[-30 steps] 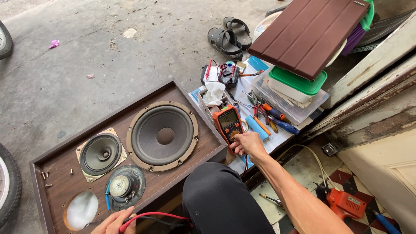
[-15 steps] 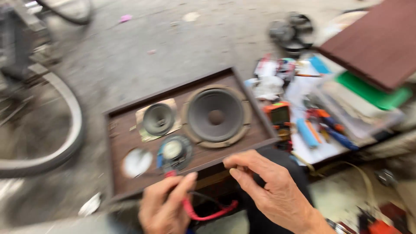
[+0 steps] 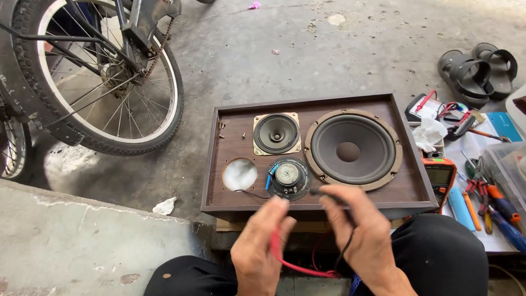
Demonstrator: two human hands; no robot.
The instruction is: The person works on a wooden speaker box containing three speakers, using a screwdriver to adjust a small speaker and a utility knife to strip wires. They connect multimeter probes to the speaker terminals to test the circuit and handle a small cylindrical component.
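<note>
A brown wooden speaker cabinet (image 3: 235,137) lies face up on the floor in front of me. It holds a large woofer (image 3: 350,151), a smaller square-framed speaker (image 3: 275,133), a loose small driver (image 3: 289,176) and an empty round hole (image 3: 239,174). My left hand (image 3: 263,246) hovers at the cabinet's near edge, pinching a red test lead (image 3: 290,266). Beside it, my right hand (image 3: 364,235) grips a black test lead (image 3: 346,244), whose tip points toward the small driver. Both leads hang down between my knees.
An orange multimeter (image 3: 440,175) lies right of the cabinet, next to screwdrivers and pliers (image 3: 482,194) on a white sheet. Black sandals (image 3: 476,66) sit at the far right. A bicycle wheel (image 3: 109,82) stands at the left, above a concrete step (image 3: 82,241).
My right hand left the multimeter and came in front of the cabinet, now gripping the black lead. My left hand rose with the red lead. The view swung left, bringing in the bicycle.
</note>
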